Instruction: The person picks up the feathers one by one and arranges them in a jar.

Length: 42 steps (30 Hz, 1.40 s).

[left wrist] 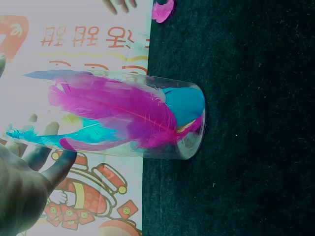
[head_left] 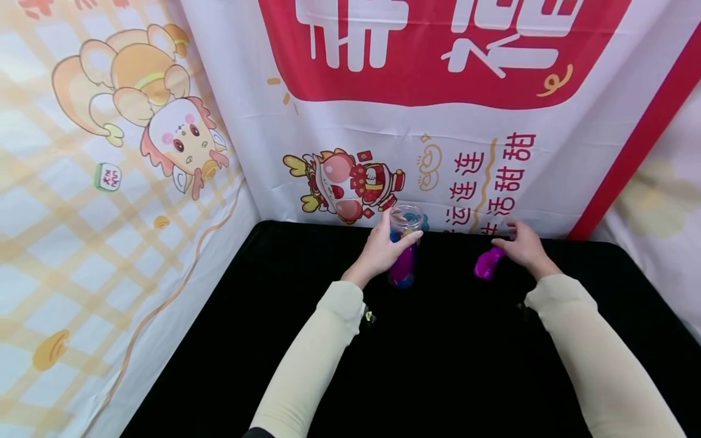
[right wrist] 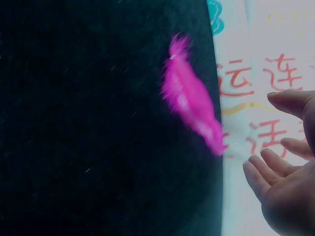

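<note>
My left hand (head_left: 381,244) grips a clear jar (head_left: 408,217) near its open top, with the thumb across the near side. Inside the jar, magenta feathers (left wrist: 118,105) and blue feathers (left wrist: 184,105) press against the wall. Off to the right, my right hand (head_left: 523,246) has its fingers apart. A magenta feather (right wrist: 189,98), slightly blurred, is close to its fingertips but separate from them in the right wrist view. From the head camera, the same feather overlaps the black table just left of the right hand.
Both hands are over the far part of a black cloth-covered table (head_left: 438,365). A white printed backdrop (head_left: 350,128) with red lettering rises right behind the table's far edge. A yellow-checked cloth wall (head_left: 82,243) stands along the left side.
</note>
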Available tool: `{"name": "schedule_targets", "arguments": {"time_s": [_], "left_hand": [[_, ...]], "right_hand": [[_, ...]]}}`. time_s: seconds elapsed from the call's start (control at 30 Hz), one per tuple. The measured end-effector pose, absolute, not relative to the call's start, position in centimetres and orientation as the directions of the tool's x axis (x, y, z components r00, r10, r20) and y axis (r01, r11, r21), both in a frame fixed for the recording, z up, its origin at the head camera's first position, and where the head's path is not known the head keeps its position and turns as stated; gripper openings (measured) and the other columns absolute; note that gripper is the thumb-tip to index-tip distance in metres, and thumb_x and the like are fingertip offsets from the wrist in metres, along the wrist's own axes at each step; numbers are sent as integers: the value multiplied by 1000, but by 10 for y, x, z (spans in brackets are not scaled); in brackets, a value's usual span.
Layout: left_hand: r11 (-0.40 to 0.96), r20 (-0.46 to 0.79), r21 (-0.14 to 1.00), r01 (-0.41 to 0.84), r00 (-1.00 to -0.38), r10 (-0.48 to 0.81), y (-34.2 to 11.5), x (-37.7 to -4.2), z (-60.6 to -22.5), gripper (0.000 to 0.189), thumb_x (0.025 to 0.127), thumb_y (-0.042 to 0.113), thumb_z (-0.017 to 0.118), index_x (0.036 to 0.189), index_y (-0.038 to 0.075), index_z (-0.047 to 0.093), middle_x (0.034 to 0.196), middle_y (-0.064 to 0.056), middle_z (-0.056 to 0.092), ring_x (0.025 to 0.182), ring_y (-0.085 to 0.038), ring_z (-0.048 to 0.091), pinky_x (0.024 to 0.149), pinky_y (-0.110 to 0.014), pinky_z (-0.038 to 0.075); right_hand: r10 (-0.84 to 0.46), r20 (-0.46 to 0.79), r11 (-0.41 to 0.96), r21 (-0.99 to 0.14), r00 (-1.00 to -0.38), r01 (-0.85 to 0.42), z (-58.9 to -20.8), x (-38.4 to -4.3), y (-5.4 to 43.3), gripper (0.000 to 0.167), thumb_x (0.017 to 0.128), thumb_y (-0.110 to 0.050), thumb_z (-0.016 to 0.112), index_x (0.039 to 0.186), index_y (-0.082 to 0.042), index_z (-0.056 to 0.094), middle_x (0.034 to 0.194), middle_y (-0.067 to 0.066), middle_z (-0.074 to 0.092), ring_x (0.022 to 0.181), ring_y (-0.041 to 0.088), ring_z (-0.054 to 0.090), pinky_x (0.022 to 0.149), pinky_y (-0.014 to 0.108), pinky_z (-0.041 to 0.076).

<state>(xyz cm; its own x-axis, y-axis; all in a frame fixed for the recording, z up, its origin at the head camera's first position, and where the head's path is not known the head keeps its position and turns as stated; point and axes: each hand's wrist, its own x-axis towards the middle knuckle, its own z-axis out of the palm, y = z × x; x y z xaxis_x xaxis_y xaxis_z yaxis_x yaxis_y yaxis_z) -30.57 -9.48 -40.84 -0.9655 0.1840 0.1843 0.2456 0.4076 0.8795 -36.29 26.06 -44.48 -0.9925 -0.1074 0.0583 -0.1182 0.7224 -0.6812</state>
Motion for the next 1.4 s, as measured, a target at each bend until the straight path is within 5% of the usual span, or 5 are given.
{"name": "schedule_targets", "arguments": {"time_s": [0.27,0.43,0.77,0.93,1.4], "left_hand": [[396,173,887,236,-966,190,-95,-306,-409,92,92,62,67,161,23,22,155,-9,42,140,-25,44,117,-49,35],[385,168,893,233,-966,196,-96,-306,-408,90,92,63,67,160,24,24,154,-8,43,140,-24,45,116,-48,36],[395,178,886,242,-965,191,-95,-306,-408,90,92,61,67,161,23,22,154,-8,43,139,-25,46,116,-48,35],[401,180,883,243,-965,190,-95,-306,-408,92,92,62,67,161,23,21,155,-9,42,140,-25,45,117,-48,35],[400,170,886,234,-967,188,-95,-308,-410,91,91,64,67,161,27,22,153,-6,43,138,-24,46,116,-49,36]], "right_hand": [[-40,-20,706,-709,-999,-15,-460,-357,274,79,101,-28,60,150,19,21,146,45,36,137,57,34,113,64,30],[-36,-51,665,-746,-998,14,-466,-357,276,80,102,-29,59,150,21,20,142,44,43,129,54,46,105,59,42],[-76,-48,533,-846,-996,0,-475,-360,273,68,101,-13,60,143,28,24,129,42,56,85,15,71,79,33,60],[-85,-46,451,-892,-995,3,-478,-361,270,57,100,-5,58,138,28,33,111,25,67,76,1,67,77,32,61],[-94,-68,411,-911,-993,23,-482,-363,256,39,99,-3,62,127,23,55,87,3,76,73,3,68,68,29,60]]}}
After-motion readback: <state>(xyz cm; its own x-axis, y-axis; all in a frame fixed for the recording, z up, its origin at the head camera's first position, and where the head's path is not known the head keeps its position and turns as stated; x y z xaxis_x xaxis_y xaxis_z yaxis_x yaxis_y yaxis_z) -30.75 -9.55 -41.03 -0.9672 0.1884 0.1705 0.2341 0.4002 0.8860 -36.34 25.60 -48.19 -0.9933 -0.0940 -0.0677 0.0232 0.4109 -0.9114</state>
